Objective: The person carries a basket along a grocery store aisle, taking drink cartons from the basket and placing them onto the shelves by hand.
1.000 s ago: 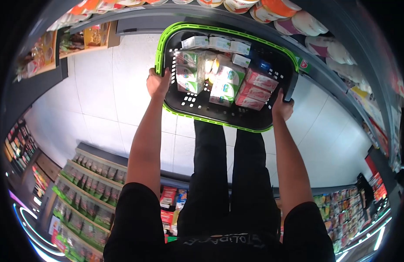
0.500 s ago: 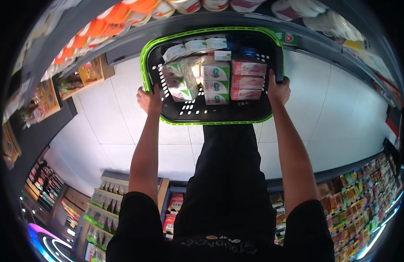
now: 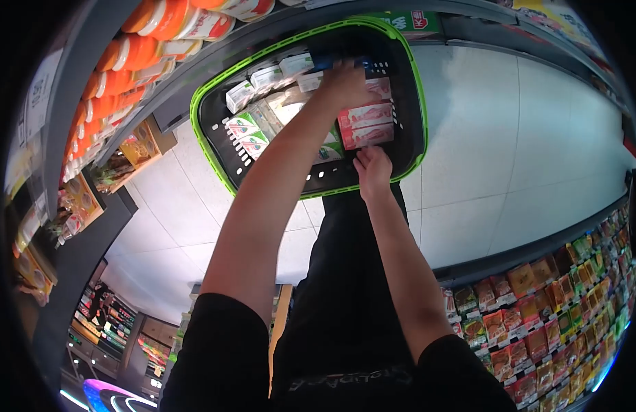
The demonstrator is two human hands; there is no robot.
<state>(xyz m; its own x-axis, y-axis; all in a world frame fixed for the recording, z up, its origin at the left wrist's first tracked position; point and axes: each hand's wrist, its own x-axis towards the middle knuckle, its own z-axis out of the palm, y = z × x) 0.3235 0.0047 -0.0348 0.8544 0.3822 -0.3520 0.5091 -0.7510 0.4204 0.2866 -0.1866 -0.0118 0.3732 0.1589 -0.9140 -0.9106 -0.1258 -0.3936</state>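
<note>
A black shopping basket (image 3: 415, 137) with a bright green rim is in front of my legs, tilted in the view. My left hand (image 3: 345, 84) reaches over its contents to the far side, by a dark blue item (image 3: 362, 63) that I cannot identify. Motion blurs its fingers, so its grip is unclear. My right hand (image 3: 374, 170) is at the near side with loosely bent fingers and nothing visible in them, just below the pink cartons (image 3: 368, 123). White-and-green cartons (image 3: 246, 134) stand at the left. White boxes (image 3: 266, 77) line the far side. My left arm hides the middle.
Shelves of orange-lidded jars (image 3: 136, 62) curve along the upper left. Wooden crates (image 3: 143, 144) with packaged goods stand below them. A rack of hanging packets (image 3: 538, 309) fills the lower right. Pale floor tiles (image 3: 496, 144) extend to the right of the basket.
Both hands have let go of the basket's sides. My left hand has moved inside to the far side, my right to the near side. The basket appears turned and shifted left in view.
</note>
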